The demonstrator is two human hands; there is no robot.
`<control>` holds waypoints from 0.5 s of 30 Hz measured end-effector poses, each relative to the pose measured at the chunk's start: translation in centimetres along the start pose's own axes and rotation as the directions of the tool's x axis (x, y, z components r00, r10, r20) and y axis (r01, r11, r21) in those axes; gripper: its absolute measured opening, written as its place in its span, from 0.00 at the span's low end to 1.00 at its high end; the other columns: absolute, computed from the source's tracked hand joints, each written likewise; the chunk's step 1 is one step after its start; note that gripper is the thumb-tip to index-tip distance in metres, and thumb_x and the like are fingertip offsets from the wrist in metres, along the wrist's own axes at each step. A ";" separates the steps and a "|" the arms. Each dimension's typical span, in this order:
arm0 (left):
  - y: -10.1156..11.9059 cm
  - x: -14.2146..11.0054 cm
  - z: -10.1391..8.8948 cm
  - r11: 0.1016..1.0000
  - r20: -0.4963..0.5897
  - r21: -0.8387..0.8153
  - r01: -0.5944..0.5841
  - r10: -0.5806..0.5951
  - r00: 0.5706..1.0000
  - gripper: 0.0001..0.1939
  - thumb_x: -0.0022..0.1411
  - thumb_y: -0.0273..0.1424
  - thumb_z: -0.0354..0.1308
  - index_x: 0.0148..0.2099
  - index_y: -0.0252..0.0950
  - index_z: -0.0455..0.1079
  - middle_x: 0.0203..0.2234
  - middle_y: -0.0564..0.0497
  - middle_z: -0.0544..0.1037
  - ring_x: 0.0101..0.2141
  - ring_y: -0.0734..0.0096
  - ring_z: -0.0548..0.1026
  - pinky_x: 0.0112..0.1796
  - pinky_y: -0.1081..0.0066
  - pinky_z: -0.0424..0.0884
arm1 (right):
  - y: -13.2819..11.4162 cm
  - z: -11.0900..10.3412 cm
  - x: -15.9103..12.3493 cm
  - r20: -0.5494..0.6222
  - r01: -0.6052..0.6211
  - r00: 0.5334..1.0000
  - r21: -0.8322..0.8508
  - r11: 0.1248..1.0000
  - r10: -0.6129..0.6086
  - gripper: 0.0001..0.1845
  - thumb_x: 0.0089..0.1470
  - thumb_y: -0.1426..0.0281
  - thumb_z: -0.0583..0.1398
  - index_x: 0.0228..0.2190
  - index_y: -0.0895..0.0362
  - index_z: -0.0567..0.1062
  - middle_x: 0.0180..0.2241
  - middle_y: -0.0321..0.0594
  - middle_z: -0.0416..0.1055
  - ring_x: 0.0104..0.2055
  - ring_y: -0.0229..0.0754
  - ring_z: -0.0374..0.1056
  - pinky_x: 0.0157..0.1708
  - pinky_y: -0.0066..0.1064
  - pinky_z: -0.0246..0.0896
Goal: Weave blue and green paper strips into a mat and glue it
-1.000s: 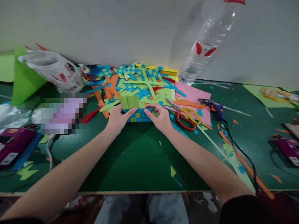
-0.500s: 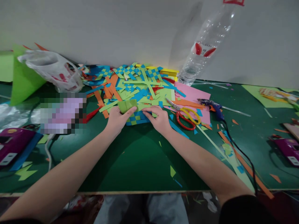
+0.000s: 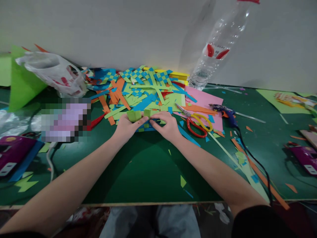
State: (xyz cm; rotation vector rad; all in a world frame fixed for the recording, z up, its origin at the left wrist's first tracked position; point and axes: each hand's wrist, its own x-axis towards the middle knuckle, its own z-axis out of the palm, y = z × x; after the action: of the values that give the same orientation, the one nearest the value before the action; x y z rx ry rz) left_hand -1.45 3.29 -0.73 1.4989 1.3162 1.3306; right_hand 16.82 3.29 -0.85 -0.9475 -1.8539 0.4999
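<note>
Fingers of the left hand (image 3: 125, 129) and right hand (image 3: 168, 127) are pinching a blue-and-green checkered woven paper piece (image 3: 146, 129) by the paper scraps (image 3: 142, 96), weave looks partly done imo, bendy light-green paper flaps (image 3: 134, 115) not flat yet

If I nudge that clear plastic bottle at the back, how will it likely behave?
The bottle would probably tip or slide readily, since it is tall and narrow and stands near the wall. It looks light for its size, as no liquid shows through its clear sides. Its thin, glossy plastic may dent and feel slippery if squeezed hard.
</note>
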 end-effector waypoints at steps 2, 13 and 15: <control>-0.1 0.1 0.0 1.000 -0.020 -0.002 0.000 0.000 1.000 0.18 0.48 0.45 0.68 0.33 0.36 0.76 0.28 0.49 0.80 0.33 0.62 0.78 0.36 0.65 0.77 | 0.2 0.0 0.0 -0.013 -0.005 1.000 -0.031 0.999 0.005 0.09 0.58 0.62 0.60 0.32 0.51 0.80 0.35 0.38 0.80 0.42 0.45 0.73 0.48 0.42 0.65; -0.3 0.2 0.0 0.997 -0.041 -0.082 -0.005 0.002 0.999 0.19 0.51 0.47 0.67 0.39 0.38 0.77 0.35 0.48 0.82 0.38 0.61 0.79 0.41 0.64 0.76 | 0.4 0.2 0.1 -0.027 -0.008 1.000 -0.068 0.998 0.006 0.07 0.58 0.66 0.60 0.33 0.51 0.79 0.35 0.37 0.80 0.42 0.45 0.73 0.47 0.41 0.64; -0.3 0.2 0.0 0.998 -0.013 -0.059 0.018 -0.019 1.000 0.20 0.50 0.48 0.68 0.39 0.38 0.78 0.35 0.48 0.82 0.38 0.60 0.79 0.41 0.63 0.76 | 0.4 0.2 0.1 -0.004 0.000 1.000 -0.062 0.998 0.000 0.07 0.59 0.66 0.60 0.34 0.51 0.79 0.35 0.37 0.80 0.43 0.44 0.73 0.48 0.40 0.64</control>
State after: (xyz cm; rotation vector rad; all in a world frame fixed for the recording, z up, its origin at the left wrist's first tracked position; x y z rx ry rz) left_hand -1.54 3.56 -0.99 1.4371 1.2856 1.3582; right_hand 16.80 3.65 -1.17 -0.9888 -1.8755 0.4423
